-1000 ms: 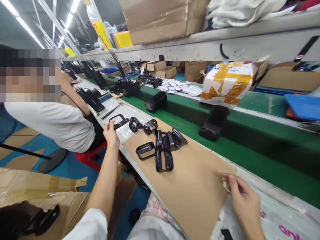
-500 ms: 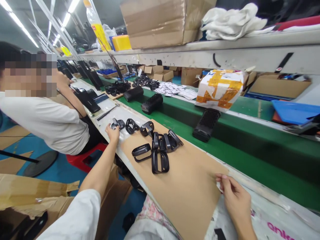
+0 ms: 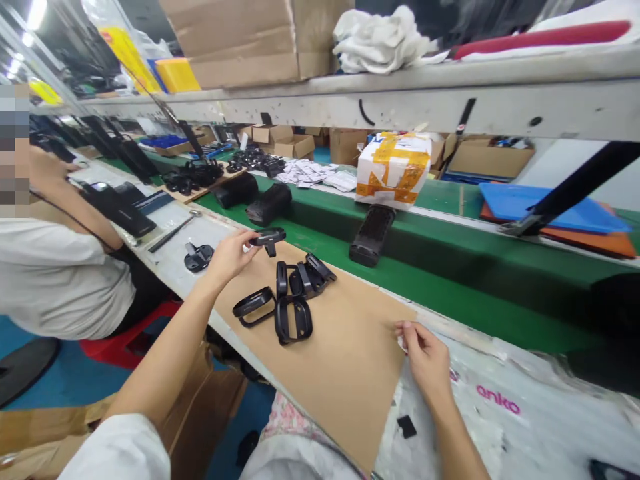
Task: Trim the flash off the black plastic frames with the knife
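Observation:
My left hand is closed on a black plastic frame part, held just above the near bench. Several similar black frame parts lie in a cluster on a brown cardboard sheet. One more black part rests on the white bench to the left of my hand. My right hand pinches something small and white at the right edge of the cardboard sheet; I cannot make it out.
A green conveyor belt runs behind the bench with black housings on it. A taped white and orange parcel sits beyond. A person in a white shirt works at the left. Clear plastic bags lie at right.
My left hand set one frame part down on the bench at left, then took up another and lifted it over the cardboard. My right hand stayed at the sheet's edge.

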{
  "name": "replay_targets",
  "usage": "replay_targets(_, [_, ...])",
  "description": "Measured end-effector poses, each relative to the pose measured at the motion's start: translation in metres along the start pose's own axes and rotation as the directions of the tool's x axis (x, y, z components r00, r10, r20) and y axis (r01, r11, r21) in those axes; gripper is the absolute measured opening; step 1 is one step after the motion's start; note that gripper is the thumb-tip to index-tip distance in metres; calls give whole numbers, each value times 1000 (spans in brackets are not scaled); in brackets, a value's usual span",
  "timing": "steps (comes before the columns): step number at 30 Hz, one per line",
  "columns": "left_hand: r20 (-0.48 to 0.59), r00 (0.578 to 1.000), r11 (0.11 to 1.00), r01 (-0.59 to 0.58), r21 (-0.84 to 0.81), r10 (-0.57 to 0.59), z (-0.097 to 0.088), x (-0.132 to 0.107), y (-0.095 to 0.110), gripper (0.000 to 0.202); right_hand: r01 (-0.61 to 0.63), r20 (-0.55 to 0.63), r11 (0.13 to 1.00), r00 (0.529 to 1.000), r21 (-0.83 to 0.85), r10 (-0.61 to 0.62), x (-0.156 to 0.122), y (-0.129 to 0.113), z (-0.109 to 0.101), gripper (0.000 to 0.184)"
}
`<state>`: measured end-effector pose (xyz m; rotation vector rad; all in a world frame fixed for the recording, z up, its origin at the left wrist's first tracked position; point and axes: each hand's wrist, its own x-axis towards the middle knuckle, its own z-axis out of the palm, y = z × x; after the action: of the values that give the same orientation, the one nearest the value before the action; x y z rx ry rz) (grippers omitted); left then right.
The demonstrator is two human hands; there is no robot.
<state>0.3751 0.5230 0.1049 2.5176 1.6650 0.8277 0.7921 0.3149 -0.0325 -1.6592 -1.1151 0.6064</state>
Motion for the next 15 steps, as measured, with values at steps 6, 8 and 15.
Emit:
replay_targets(6, [-303,807,843,-537,-16,508,-14,-14,87,20,81,37,993,996,90,-85,-4,-5,-1,51])
replay_targets(8, [-303,724,740,-668,-82,620,-7,-26,119,27,133,75,970,986,202,-151,-7,-8,-1,50])
replay_targets(15, [-283,633,530,-766,-364,721,45,-78,194,41,58,95,854,988,517,-125,-14,-42,-17,84])
